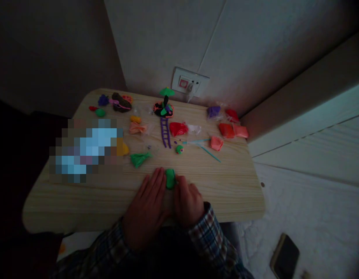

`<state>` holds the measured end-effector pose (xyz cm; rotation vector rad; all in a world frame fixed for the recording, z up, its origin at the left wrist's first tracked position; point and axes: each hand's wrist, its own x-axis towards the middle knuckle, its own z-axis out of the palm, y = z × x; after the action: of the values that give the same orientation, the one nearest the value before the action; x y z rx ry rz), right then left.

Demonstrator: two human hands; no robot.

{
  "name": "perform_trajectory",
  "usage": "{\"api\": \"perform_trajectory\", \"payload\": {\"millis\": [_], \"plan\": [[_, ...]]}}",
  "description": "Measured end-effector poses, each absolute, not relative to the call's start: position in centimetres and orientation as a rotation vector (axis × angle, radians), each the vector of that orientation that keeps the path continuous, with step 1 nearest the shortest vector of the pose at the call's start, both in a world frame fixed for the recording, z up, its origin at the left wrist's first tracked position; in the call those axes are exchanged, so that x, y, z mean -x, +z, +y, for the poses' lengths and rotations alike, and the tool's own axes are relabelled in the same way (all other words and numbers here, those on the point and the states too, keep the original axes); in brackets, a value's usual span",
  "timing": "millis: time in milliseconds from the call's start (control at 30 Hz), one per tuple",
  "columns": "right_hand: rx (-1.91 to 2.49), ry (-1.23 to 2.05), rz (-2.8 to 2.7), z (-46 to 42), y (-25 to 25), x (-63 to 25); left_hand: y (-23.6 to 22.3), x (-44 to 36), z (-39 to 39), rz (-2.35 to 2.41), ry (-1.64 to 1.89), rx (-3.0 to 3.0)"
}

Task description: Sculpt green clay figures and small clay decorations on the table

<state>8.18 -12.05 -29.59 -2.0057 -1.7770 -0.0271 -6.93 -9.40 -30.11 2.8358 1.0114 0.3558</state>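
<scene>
A flattened piece of green modelling clay [170,178] lies on the wooden table between my hands. My left hand [150,203] rests flat at its left side, fingers stretched out, fingertips close to the clay's edge. My right hand [188,199] is curled closed at the clay's right edge; anything inside its fingers is hidden. Farther back is a small green clay ball [179,149] with red bits on it. Behind it a purple clay ladder [165,133] leads up to a black clay base [162,110], which carries a green-topped clay tree [167,93].
Bags of green clay [139,158], red clay [178,128] and orange clay [226,130] lie about the table [232,193]. Thin blue sticks [211,154] lie at right. A blurred-out patch [89,151] covers the left side. A wall socket [188,81] is behind; a phone [285,255] lies lower right.
</scene>
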Motion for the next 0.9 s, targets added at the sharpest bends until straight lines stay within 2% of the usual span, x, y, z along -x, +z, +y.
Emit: {"api": "perform_trajectory", "payload": {"millis": [200, 400, 700, 900], "plan": [[2.059, -0.018, -1.64, -12.7, -30.1, -11.3, -29.2, 7.5, -7.2, 1.043, 0.533, -2.75], [2.049, 0.114, -1.516, -13.2, -30.6, -12.1, -28.3, 6.1, -3.6, 0.593, 0.499, -2.746], [1.94, 0.129, -1.654, -13.1, -30.5, -11.2, -28.2, 5.5, -5.1, 1.043, 0.547, -2.53], [1.975, 0.03, -1.709, -13.4, -29.9, -11.4, -28.9, 5.4, -5.4, 1.093, 0.66, -2.387]]}}
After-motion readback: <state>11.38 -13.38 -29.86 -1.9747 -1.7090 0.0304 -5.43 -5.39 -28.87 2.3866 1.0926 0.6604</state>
